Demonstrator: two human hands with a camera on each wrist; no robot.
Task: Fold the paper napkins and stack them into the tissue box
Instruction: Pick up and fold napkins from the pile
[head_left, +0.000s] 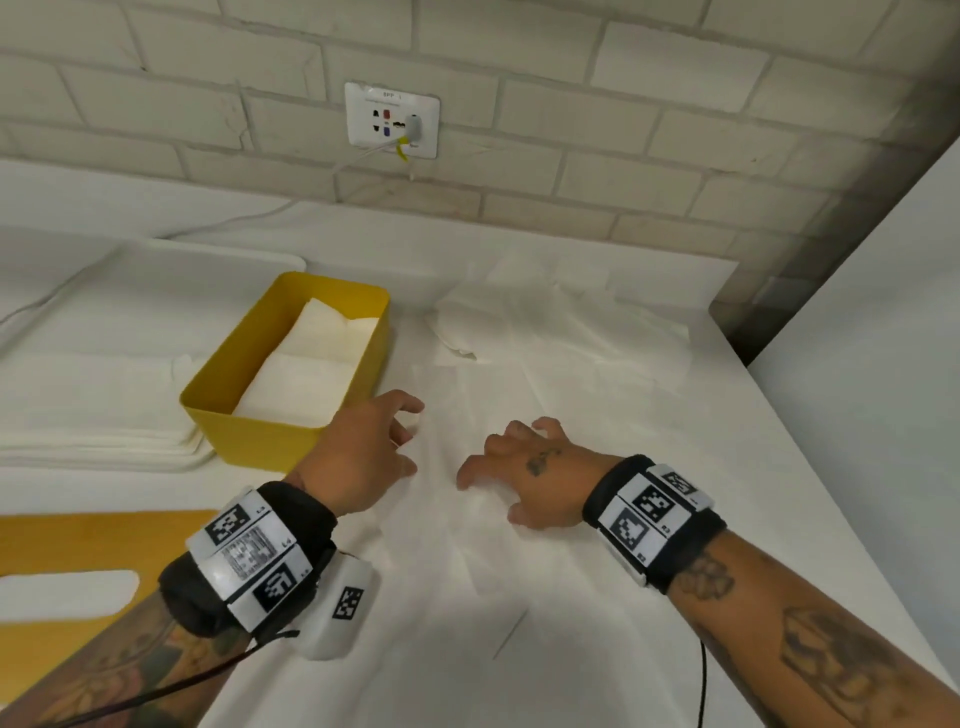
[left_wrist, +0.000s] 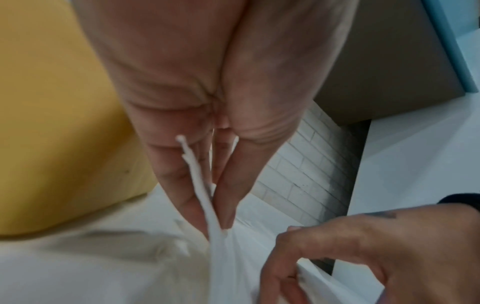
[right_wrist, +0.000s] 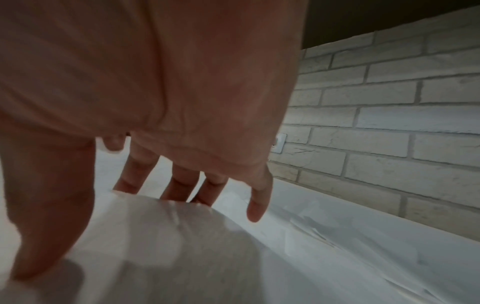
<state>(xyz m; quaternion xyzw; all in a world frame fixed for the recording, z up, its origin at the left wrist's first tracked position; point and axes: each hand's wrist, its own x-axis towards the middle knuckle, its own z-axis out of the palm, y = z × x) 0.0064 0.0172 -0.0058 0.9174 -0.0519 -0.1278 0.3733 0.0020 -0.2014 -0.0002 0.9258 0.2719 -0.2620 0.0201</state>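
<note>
Beside tissue box (head_left: 244, 441), left hand (head_left: 363, 452) pinches napkin (head_left: 452, 540) edge; right hand (head_left: 535, 467) grips its fold.

head: high, near side, looking down toward far brick wall (head_left: 623, 104) | wrist views: very close, low, facing far | shared: that wall

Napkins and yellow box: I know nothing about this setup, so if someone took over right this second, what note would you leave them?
Left hand: pinches an edge of the napkin spread in front of the person.
Right hand: fingers and thumb curl on the same napkin and seem to pinch a raised fold.
Tissue box: yellow, open, just left of the hands, with folded napkins already inside.
Loose napkins: a rumpled pile farther back, right of the box.
Done: some napkins boxed.
Left: finish this fold, lay it in the box, then work through the pile.
</note>
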